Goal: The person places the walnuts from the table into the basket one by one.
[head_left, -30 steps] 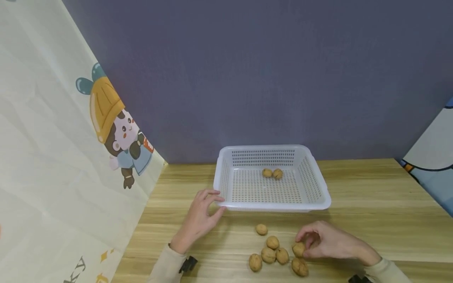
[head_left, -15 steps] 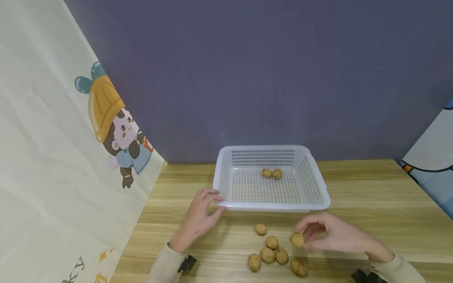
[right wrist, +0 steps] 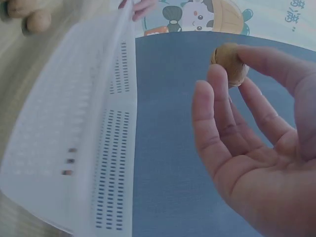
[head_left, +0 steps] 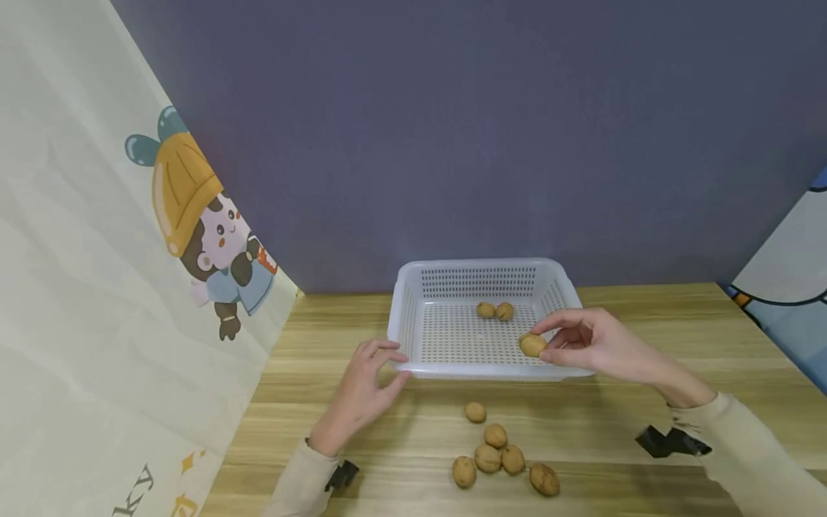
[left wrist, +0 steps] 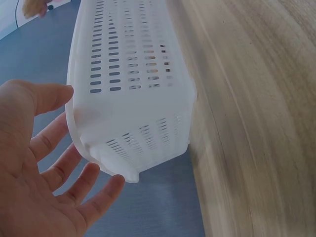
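My right hand (head_left: 604, 345) pinches a walnut (head_left: 533, 345) between thumb and fingertips, above the right front part of a white plastic basket (head_left: 478, 371). In the right wrist view the walnut (right wrist: 230, 64) shows a dark seam. Two walnuts (head_left: 494, 311) lie together on the basket floor. My left hand (head_left: 362, 395) is at the basket's left front corner, its fingertips and thumb at the rim. In the left wrist view its fingers (left wrist: 61, 170) are spread and loosely extended beside the corner. Several walnuts (head_left: 487, 458) lie on the table in front of the basket.
The wooden table (head_left: 620, 445) meets a dark blue-grey panel (head_left: 478, 143) just behind the basket. On the left hangs a pale sheet (head_left: 77, 251) with a cartoon figure, and another printed sheet (head_left: 788, 273) is at the right. A lone walnut (head_left: 475, 412) sits nearest the basket front.
My right hand has lifted a walnut off the table and carried it up and forward over the basket. The left hand has stayed at the corner.
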A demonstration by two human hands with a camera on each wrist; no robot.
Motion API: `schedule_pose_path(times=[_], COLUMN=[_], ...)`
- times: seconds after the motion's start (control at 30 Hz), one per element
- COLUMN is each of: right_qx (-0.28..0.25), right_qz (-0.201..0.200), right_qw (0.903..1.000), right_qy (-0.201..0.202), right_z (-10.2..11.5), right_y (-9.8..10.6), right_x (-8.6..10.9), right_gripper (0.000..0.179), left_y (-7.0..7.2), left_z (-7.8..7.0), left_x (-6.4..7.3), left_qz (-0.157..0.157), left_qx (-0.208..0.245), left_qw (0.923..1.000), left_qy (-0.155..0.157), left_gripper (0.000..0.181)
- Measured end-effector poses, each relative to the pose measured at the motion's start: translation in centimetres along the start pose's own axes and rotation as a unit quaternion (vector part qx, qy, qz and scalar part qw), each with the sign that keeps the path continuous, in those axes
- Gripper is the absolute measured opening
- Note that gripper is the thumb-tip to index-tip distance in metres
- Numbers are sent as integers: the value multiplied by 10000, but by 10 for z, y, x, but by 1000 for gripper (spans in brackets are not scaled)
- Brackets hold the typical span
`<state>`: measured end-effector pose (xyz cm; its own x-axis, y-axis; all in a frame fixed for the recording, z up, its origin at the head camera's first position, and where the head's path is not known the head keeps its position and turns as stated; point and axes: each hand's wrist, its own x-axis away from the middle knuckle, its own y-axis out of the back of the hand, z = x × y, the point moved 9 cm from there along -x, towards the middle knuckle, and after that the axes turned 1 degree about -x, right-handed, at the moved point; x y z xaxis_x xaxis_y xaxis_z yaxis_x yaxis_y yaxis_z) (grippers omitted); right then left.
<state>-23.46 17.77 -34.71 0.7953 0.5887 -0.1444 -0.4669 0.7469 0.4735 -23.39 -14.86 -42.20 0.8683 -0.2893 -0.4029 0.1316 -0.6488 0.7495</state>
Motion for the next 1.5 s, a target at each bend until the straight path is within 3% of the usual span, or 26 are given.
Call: schedule_pose_path(times=[0.23,0.6,0.9,1.13,1.27,1.5], right_qx=[377,470,552,346,333,1038], right_qz=[-284,-550,-435,28,53,42], right_qw=[9977,9916,9882,9837,9825,9797], right_qy=[-496,-1069,-1359,-1763,-1832,-1716], right_z=[-4,-19,-65,-103,-119,-129], right_y=[15,27,23,4,-1,-7], right_x=[-33,-95,-135,-153,-160,-166], right_gripper=[33,44,47,44,42,39], left_y=[1,3,3,4,4,2], left_z=[0,-1,0,2,2,0], left_x=[2,3,3,2,2,1], left_qz=[42,58,68,40,41,37], left_qx=[-34,-49,-37,-33,-57,-63], left_qw=[10000,10000,10000,10000,10000,10000], left_qy=[-1,-63,-12,16,19,-36], left_gripper=[22,22,23,22,22,23])
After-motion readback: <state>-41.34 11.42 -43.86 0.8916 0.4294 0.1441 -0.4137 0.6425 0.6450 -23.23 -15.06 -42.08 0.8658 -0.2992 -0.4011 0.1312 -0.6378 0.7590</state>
